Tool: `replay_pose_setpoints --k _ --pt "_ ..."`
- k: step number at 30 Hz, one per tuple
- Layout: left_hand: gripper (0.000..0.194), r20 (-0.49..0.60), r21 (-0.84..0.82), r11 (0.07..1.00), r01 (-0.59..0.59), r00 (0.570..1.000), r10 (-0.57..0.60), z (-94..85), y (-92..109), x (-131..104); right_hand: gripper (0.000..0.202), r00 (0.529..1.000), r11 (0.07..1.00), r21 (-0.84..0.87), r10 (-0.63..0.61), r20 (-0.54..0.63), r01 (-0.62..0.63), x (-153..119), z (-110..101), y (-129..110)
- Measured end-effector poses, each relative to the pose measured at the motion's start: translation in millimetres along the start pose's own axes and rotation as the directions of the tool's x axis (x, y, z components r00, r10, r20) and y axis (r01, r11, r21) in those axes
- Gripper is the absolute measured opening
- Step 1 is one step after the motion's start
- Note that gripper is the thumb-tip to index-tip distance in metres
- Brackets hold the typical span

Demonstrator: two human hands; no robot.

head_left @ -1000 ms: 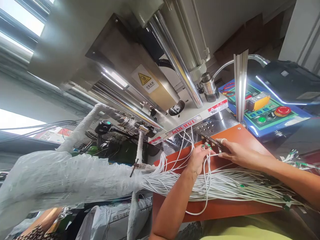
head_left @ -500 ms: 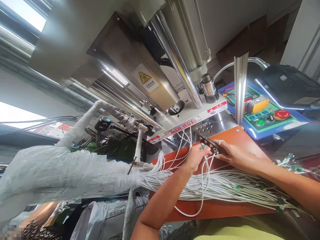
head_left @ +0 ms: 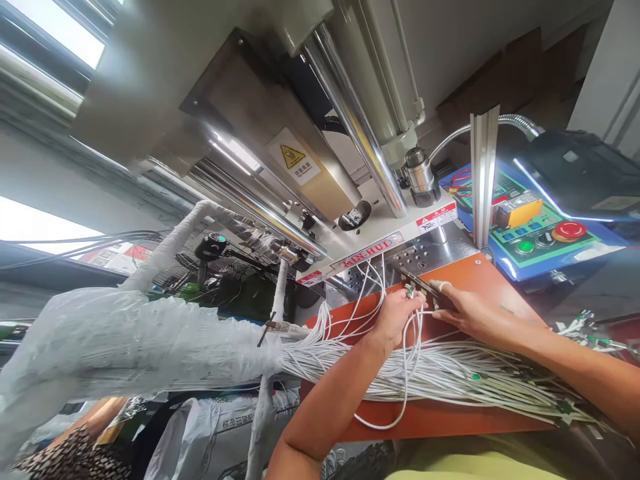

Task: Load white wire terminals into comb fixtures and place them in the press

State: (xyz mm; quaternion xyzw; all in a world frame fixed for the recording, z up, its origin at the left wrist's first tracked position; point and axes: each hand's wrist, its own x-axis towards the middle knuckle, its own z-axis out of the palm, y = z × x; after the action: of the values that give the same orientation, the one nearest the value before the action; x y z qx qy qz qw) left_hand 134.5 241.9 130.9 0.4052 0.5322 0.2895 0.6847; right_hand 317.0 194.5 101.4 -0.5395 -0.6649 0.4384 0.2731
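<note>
My left hand (head_left: 395, 315) pinches a white cable (head_left: 419, 333) close to its small green-marked connector (head_left: 411, 293). That connector is up against a narrow dark metal strip (head_left: 416, 281) with light pieces along it. From the other side, my right hand (head_left: 463, 310) grips the strip's near end between thumb and fingers; one finger has a pale covering. The held cable loops down over a thick bundle of white cables (head_left: 370, 373), which runs beneath both forearms. My fingers partly hide the connectors at the strip.
Directly behind my hands stands a press (head_left: 373, 250) with steel columns and a heat-warning label. An orange-red board (head_left: 500, 287) lies under the cables. A control panel (head_left: 545, 233) with buttons is at right, a plastic-wrapped cable bundle (head_left: 150, 340) at left. Another person's arm (head_left: 93, 420) shows lower left.
My left fingers have moved closer to the strip with the connector. A green connector seen by my right fingers earlier no longer shows. The view has shifted slightly.
</note>
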Motion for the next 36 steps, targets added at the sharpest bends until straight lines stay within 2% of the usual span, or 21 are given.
replay_pose_setpoints --k 4,9,15,18,20,24,28,36 --pt "0.049 -0.055 -0.069 0.997 -0.024 0.998 0.021 -1.8 7 -3 0.043 0.998 0.994 0.085 -0.061 -0.026 0.063 1 3 4" --pt "0.054 -0.002 -0.075 0.997 0.024 1.000 -0.024 -6.2 6 -1 0.026 0.996 0.994 0.090 -0.058 -0.064 0.063 5 11 15" --pt "0.047 0.002 0.118 0.986 0.116 0.993 -0.117 -12.3 5 2 0.029 0.993 0.995 0.066 -0.064 -0.104 0.071 5 12 14" --pt "0.042 -0.024 0.266 0.958 0.110 0.994 -0.108 -13.0 6 4 0.031 0.994 0.997 0.057 -0.051 -0.101 0.057 3 11 13" --pt "0.040 -0.037 0.289 0.952 0.099 0.995 -0.092 -11.7 7 5 0.033 0.994 0.998 0.051 -0.036 -0.099 0.041 2 11 13" --pt "0.039 0.001 0.158 0.983 0.092 0.996 -0.094 -6.0 8 9 0.043 0.995 0.997 0.059 -0.051 -0.087 0.056 1 10 12" --pt "0.043 0.032 0.041 0.993 0.113 0.993 -0.115 -2.2 4 13 0.042 0.995 0.996 0.065 -0.059 -0.085 0.065 1 6 8" --pt "0.036 -0.058 -0.063 0.994 0.088 0.994 -0.091 -0.6 -6 14 0.039 0.999 0.998 0.046 -0.049 0.009 0.049 5 6 14"
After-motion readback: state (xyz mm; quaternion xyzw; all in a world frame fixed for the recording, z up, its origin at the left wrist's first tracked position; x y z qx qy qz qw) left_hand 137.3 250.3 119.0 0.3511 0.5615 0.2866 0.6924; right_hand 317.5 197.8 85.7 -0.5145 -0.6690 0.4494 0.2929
